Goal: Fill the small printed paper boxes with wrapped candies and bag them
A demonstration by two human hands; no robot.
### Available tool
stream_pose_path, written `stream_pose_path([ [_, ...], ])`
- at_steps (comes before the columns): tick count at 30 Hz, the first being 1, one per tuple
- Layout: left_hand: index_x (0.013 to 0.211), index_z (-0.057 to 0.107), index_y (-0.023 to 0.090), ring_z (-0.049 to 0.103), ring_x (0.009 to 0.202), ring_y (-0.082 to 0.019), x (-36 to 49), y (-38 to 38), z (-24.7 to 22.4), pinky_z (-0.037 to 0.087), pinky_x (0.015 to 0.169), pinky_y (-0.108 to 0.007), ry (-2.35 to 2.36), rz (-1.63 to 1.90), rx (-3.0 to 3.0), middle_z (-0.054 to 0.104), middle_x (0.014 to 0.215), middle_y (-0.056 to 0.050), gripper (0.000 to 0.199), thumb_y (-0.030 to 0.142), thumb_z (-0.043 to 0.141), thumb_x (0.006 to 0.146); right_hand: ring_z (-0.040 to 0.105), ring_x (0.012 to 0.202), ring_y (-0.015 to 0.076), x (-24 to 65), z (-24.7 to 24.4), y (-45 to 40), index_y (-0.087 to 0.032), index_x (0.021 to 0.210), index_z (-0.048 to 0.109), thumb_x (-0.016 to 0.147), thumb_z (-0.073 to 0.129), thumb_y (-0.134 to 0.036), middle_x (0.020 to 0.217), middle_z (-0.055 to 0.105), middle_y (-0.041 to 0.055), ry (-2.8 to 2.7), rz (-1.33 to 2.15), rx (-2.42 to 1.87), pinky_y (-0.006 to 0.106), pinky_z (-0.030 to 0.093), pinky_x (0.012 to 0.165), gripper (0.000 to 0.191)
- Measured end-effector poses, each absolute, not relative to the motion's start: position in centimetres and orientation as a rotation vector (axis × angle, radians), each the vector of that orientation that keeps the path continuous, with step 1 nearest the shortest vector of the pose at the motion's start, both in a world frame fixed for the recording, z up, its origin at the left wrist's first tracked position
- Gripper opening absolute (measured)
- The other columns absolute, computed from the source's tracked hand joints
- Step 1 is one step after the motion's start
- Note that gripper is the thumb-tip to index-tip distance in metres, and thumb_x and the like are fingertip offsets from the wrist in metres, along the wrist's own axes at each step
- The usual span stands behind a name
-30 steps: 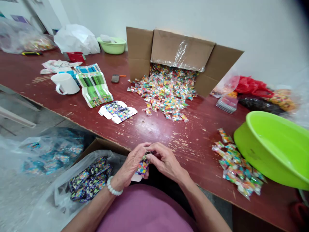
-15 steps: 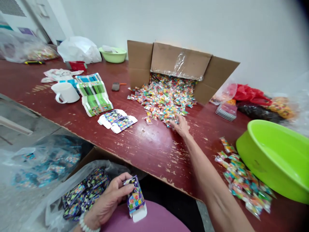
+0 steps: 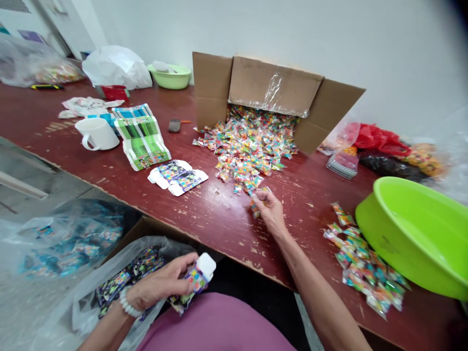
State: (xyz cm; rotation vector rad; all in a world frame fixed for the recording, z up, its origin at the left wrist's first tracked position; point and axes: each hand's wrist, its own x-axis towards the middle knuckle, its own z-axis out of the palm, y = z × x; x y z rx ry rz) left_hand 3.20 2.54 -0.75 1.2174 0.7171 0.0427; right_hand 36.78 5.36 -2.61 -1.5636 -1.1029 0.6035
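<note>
My left hand point(image 3: 166, 282) is closed round a small printed box point(image 3: 195, 282) above my lap, its white end flap standing out at the upper right. My right hand point(image 3: 269, 210) pinches wrapped candies point(image 3: 255, 208) just above the red table point(image 3: 219, 219), near the front of the candy pile point(image 3: 252, 141). That pile spills from a cardboard carton point(image 3: 274, 87) lying on its side. Flat printed box blanks point(image 3: 178, 176) rest left of the pile. Below my left hand, a plastic bag point(image 3: 86, 307) holds several filled-looking printed boxes point(image 3: 127, 273).
A green basin point(image 3: 409, 234) stands at the right beside more wrapped candies point(image 3: 365, 263). A white mug point(image 3: 97, 134) and green printed sheets point(image 3: 142, 141) lie at the left. Red and black bags point(image 3: 380, 141) sit at the back right.
My right hand has drawn back from the pile toward me with candies in its fingers. My left hand has turned the box, so its open flap now points up instead of down.
</note>
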Motion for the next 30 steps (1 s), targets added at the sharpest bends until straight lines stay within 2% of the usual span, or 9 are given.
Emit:
stream_pose_path([
  [3, 0.123, 0.049, 0.021, 0.063, 0.083, -0.018, 4.9, 2.1, 0.4, 0.044, 0.070, -0.027, 0.707, 0.159, 1.074, 0.069, 0.106, -0.008, 0.045, 0.038, 0.064, 0.084, 0.064, 0.074, 0.0183, 36.2, -0.8, 4.9, -0.019, 0.102, 0.069, 0.076, 0.072, -0.049, 0.085, 0.071, 0.0032, -0.958, 0.625, -1.491, 0.031, 0.050, 0.069, 0.040],
  [9, 0.119, 0.049, 0.020, 0.066, 0.076, -0.015, 8.7, 1.2, 1.2, 0.045, 0.070, -0.027, 0.693, 0.321, 1.068, 0.066, 0.099, -0.005, 0.037, 0.031, 0.062, 0.086, 0.057, 0.057, 0.0103, 32.5, 3.2, 2.3, -0.018, 0.089, 0.071, 0.065, 0.085, -0.042, 0.079, 0.069, -0.0002, -0.669, 0.935, -1.259, 0.022, 0.045, 0.051, 0.036],
  [13, 0.121, 0.049, 0.019, 0.065, 0.071, -0.014, 10.0, 0.8, 1.5, 0.046, 0.067, -0.026, 0.645, 0.387, 1.060, 0.066, 0.096, -0.005, 0.038, 0.024, 0.060, 0.085, 0.055, 0.055, 0.0091, 29.9, 3.8, 0.2, -0.018, 0.084, 0.068, 0.066, 0.085, -0.040, 0.070, 0.066, -0.0024, -0.689, 1.080, -1.250, 0.021, 0.046, 0.051, 0.033],
  [18, 0.128, 0.047, 0.020, 0.063, 0.065, -0.013, 10.2, 0.4, 2.1, 0.047, 0.062, -0.025, 0.640, 0.410, 1.035, 0.066, 0.092, -0.003, 0.048, 0.019, 0.060, 0.081, 0.055, 0.056, 0.0099, 28.1, 2.9, -1.5, -0.017, 0.075, 0.066, 0.064, 0.086, -0.039, 0.065, 0.065, -0.0027, -0.734, 1.053, -1.299, 0.023, 0.046, 0.056, 0.032],
  [21, 0.123, 0.051, 0.020, 0.063, 0.063, -0.013, 10.2, 0.3, 2.3, 0.047, 0.059, -0.024, 0.651, 0.460, 1.016, 0.066, 0.088, -0.003, 0.044, 0.019, 0.061, 0.080, 0.055, 0.055, 0.0112, 27.7, 2.7, -2.4, -0.018, 0.074, 0.067, 0.071, 0.082, -0.039, 0.065, 0.063, -0.0017, -0.894, 1.030, -1.354, 0.025, 0.045, 0.056, 0.026],
  [23, 0.117, 0.054, 0.019, 0.063, 0.060, -0.013, 10.4, 0.3, 2.4, 0.048, 0.056, -0.024, 0.674, 0.500, 0.977, 0.066, 0.085, -0.002, 0.036, 0.025, 0.062, 0.082, 0.056, 0.056, 0.0120, 27.6, 2.9, -3.1, -0.019, 0.078, 0.069, 0.079, 0.076, -0.039, 0.070, 0.063, 0.0000, -1.074, 1.043, -1.354, 0.026, 0.046, 0.056, 0.021],
  [25, 0.110, 0.057, 0.017, 0.062, 0.056, -0.014, 10.7, 0.4, 2.5, 0.049, 0.053, -0.025, 0.715, 0.535, 0.895, 0.066, 0.081, -0.003, 0.032, 0.038, 0.058, 0.086, 0.060, 0.067, 0.0143, 27.7, 3.3, -3.7, -0.020, 0.080, 0.072, 0.085, 0.070, -0.039, 0.085, 0.064, 0.0036, -1.260, 1.025, -1.313, 0.028, 0.050, 0.062, 0.020],
  [28, 0.101, 0.061, 0.013, 0.061, 0.048, -0.015, 11.0, 0.7, 2.6, 0.048, 0.046, -0.025, 0.792, 0.550, 0.762, 0.067, 0.073, -0.006, 0.050, 0.059, 0.046, 0.090, 0.062, 0.090, 0.0184, 28.0, 3.7, -3.9, -0.022, 0.082, 0.073, 0.090, 0.062, -0.041, 0.101, 0.061, 0.0062, -1.327, 0.944, -1.283, 0.031, 0.051, 0.077, 0.023],
  [30, 0.097, 0.063, 0.011, 0.061, 0.046, -0.015, 11.1, 0.8, 2.6, 0.048, 0.044, -0.025, 0.822, 0.536, 0.736, 0.068, 0.069, -0.008, 0.056, 0.064, 0.046, 0.088, 0.061, 0.086, 0.0172, 28.1, 3.6, -3.6, -0.023, 0.092, 0.070, 0.088, 0.066, -0.043, 0.095, 0.063, 0.0036, -1.160, 0.997, -1.286, 0.029, 0.051, 0.075, 0.020],
])
